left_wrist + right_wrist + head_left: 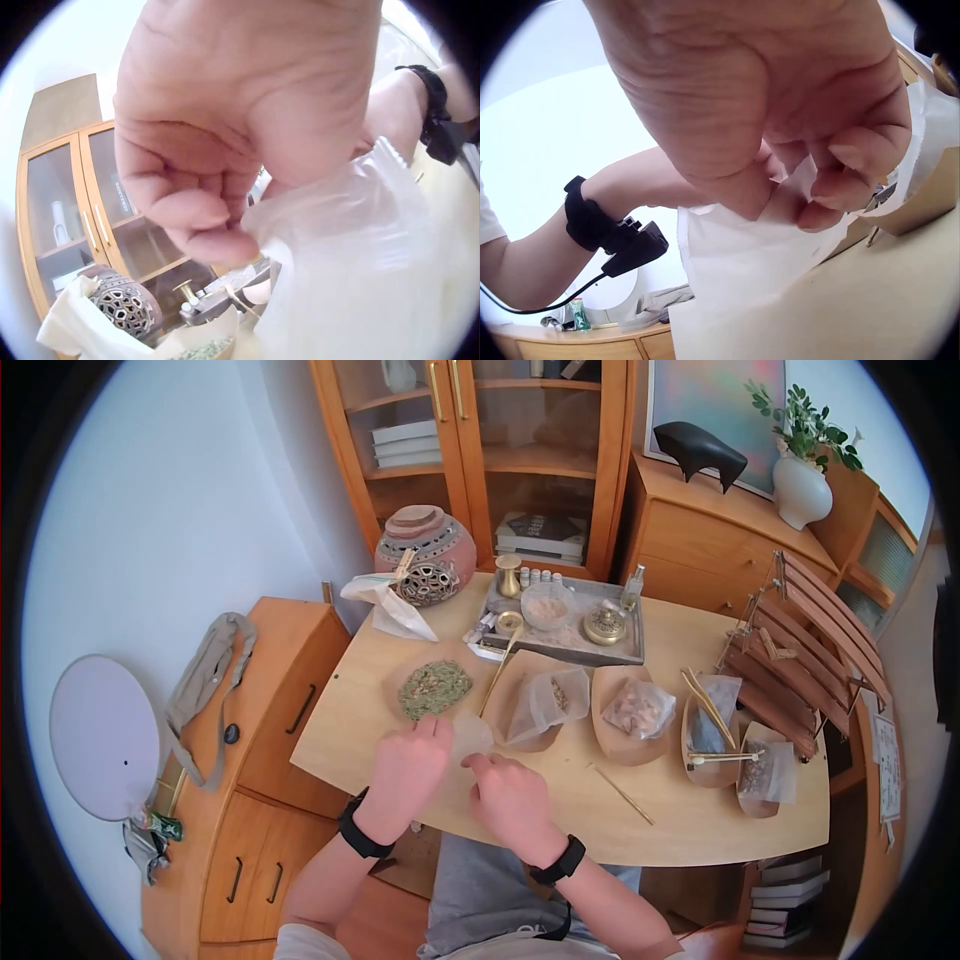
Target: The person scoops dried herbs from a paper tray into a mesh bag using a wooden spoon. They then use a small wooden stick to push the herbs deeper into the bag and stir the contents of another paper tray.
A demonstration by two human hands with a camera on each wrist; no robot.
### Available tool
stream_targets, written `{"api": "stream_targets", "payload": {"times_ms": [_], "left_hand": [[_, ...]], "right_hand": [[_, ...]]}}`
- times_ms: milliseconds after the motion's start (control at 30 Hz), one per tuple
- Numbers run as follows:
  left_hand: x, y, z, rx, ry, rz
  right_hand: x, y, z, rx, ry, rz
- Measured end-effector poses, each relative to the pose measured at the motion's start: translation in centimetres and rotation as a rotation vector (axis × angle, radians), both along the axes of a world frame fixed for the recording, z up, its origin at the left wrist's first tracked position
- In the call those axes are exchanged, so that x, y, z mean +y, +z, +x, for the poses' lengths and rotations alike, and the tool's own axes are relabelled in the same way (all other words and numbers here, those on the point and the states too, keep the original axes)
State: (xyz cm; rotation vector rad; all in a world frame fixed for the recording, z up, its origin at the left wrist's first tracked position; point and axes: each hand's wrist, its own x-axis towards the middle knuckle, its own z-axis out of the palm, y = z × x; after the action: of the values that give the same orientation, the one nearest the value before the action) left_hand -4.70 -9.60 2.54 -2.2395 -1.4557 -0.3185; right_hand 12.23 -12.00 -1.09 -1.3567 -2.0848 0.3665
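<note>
Between my two hands hangs a small translucent bag (pixel 470 738), with a crimped edge visible in the left wrist view. My left hand (pixel 412 768) pinches it on one side, thumb against curled fingers. On the other side my right hand (pixel 515 808) grips its upper part between thumb and fingers, as the right wrist view shows. Just beyond the left hand, green dried herbs (pixel 436 690) lie in a brown paper tray (pixel 396 678). A second paper tray (pixel 508 678), holding another translucent bag (pixel 532 710), stands beyond the right hand.
More paper trays with bagged material (pixel 640 708) line the table's right side, near tweezers (pixel 708 707) and a thin stick (pixel 624 796). Behind stand a grey tray (pixel 632 650) of small vessels and a pierced clay pot (pixel 448 550). A brown slatted rack (pixel 770 700) rises at right.
</note>
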Motion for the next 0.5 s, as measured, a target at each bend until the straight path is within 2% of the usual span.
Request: {"api": "stream_targets", "payload": {"times_ms": [133,267,333,400,433,500], "left_hand": [[0.1,0.9,-0.9,-0.042,-0.003,0.035],[-0.2,1.6,-0.6,-0.027,-0.049,0.112],[-0.3,1.8,-0.7,-0.024,-0.084,0.139],[-0.2,2.1,-1.0,-0.170,-0.113,0.071],[-0.3,2.5,-1.5,-0.169,-0.114,0.070],[-0.3,3.3,-2.9,-0.490,-0.151,-0.236]], "right_hand": [[0.5,0.9,-0.1,-0.082,0.034,-0.058],[0.9,0.1,-0.4,-0.169,0.105,-0.023],[0.9,0.4,-1.3,-0.265,0.181,-0.122],[1.3,0.5,-1.7,-0.261,0.180,-0.120],[1.5,0.7,-1.8,-0.258,0.181,-0.116],[2.2,1.2,-1.4,-0.211,0.194,-0.137]]}}
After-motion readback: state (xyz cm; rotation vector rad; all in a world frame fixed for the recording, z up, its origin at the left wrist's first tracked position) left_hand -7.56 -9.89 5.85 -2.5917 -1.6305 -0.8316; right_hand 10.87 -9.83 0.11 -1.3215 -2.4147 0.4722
